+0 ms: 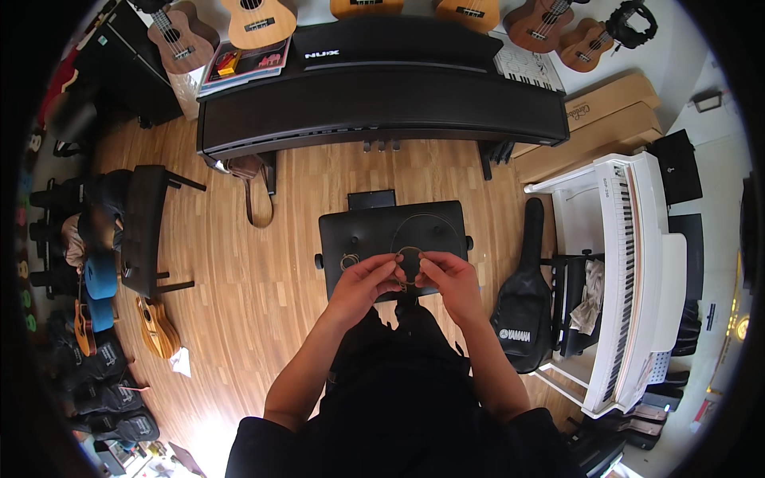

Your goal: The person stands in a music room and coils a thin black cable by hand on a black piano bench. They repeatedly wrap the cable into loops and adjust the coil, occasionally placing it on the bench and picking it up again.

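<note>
Between my hands is a thin, brass-coloured wire string (pixel 409 248), bent into a small loop, with a wider arc of it curving out over the bench. My left hand (pixel 366 280) pinches the loop's left side between thumb and fingers. On the opposite side, my right hand (pixel 451 279) pinches it the same way, fingertips curled in. Both hands hover above the near part of a black padded bench (pixel 370 225). A second small coil of similar wire (pixel 349 260) lies on the seat beside my left hand. The string's ends are too fine to make out.
Beyond the bench stands a closed black digital piano (pixel 382 103), ukuleles (pixel 259 20) hanging above it. At right are a black gig bag (pixel 523 295) and a white piano (pixel 625 279). Another black bench (pixel 146 231) and a small guitar (pixel 158 327) are at left.
</note>
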The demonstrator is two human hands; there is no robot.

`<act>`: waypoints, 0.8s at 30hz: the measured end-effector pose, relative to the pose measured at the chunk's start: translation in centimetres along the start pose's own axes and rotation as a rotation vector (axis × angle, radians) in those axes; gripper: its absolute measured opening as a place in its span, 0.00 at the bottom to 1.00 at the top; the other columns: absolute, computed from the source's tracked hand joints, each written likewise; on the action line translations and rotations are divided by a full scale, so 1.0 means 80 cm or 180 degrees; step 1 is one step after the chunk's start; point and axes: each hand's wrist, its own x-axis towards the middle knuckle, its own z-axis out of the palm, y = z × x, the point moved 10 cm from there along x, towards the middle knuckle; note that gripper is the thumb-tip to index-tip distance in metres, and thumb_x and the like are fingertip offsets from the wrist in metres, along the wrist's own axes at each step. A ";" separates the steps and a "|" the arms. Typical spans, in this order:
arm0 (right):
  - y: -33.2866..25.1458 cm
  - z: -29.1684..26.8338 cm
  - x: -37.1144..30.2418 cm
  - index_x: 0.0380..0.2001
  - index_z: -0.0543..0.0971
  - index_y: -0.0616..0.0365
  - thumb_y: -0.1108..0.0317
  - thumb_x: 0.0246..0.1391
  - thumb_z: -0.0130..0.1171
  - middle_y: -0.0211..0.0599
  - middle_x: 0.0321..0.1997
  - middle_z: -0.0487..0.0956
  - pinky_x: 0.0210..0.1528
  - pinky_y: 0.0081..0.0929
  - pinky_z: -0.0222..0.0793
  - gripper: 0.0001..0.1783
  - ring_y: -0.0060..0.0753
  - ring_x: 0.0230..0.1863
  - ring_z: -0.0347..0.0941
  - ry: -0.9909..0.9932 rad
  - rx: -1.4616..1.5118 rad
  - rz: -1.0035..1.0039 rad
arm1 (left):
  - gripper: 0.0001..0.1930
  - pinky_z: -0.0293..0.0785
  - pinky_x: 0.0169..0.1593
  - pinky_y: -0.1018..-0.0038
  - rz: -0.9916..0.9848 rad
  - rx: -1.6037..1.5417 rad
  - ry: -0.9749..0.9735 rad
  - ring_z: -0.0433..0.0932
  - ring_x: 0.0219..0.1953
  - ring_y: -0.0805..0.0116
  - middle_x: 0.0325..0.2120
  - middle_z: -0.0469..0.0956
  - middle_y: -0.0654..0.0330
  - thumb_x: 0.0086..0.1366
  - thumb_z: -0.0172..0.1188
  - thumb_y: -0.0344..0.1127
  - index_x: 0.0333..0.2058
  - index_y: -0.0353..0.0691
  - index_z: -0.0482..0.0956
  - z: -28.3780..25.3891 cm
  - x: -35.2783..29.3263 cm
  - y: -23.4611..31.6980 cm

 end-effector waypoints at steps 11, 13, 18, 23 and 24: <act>-0.074 0.019 -0.058 0.39 0.78 0.64 0.69 0.58 0.59 0.34 0.31 0.79 0.33 0.20 0.72 0.09 0.22 0.32 0.75 0.0052 0.0233 -0.0671 | 0.13 0.73 0.45 0.73 0.0224 0.0399 -0.0352 0.76 0.37 0.72 0.34 0.77 0.62 0.69 0.54 0.36 0.45 0.34 0.77 0.057 -0.022 0.031; -0.076 0.014 -0.056 0.38 0.77 0.64 0.69 0.59 0.59 0.33 0.31 0.79 0.32 0.19 0.70 0.09 0.20 0.30 0.74 -0.0103 0.0175 -0.0679 | 0.13 0.72 0.46 0.72 0.0130 0.0012 -0.0760 0.76 0.38 0.71 0.35 0.77 0.62 0.69 0.53 0.37 0.44 0.34 0.78 0.076 -0.024 0.025; -0.081 0.007 -0.058 0.38 0.77 0.64 0.69 0.59 0.58 0.33 0.28 0.78 0.28 0.18 0.68 0.08 0.18 0.26 0.71 -0.0271 0.0502 -0.0488 | 0.14 0.70 0.49 0.70 0.0148 -0.0345 -0.1032 0.74 0.41 0.70 0.35 0.75 0.62 0.70 0.51 0.38 0.45 0.34 0.76 0.118 -0.030 0.023; -0.104 -0.011 -0.063 0.37 0.76 0.63 0.70 0.59 0.58 0.33 0.27 0.77 0.25 0.19 0.68 0.07 0.20 0.23 0.70 -0.0090 0.0320 -0.0706 | 0.17 0.74 0.44 0.76 0.0769 0.1203 -0.0169 0.76 0.38 0.73 0.34 0.75 0.62 0.67 0.57 0.32 0.53 0.35 0.72 0.111 -0.021 0.048; -0.111 -0.014 -0.064 0.38 0.77 0.64 0.71 0.59 0.58 0.33 0.28 0.77 0.26 0.19 0.69 0.07 0.20 0.23 0.71 -0.0075 0.0239 -0.0741 | 0.17 0.74 0.43 0.76 0.1115 0.1432 -0.0037 0.76 0.38 0.73 0.35 0.75 0.62 0.65 0.58 0.31 0.52 0.36 0.73 0.119 -0.024 0.061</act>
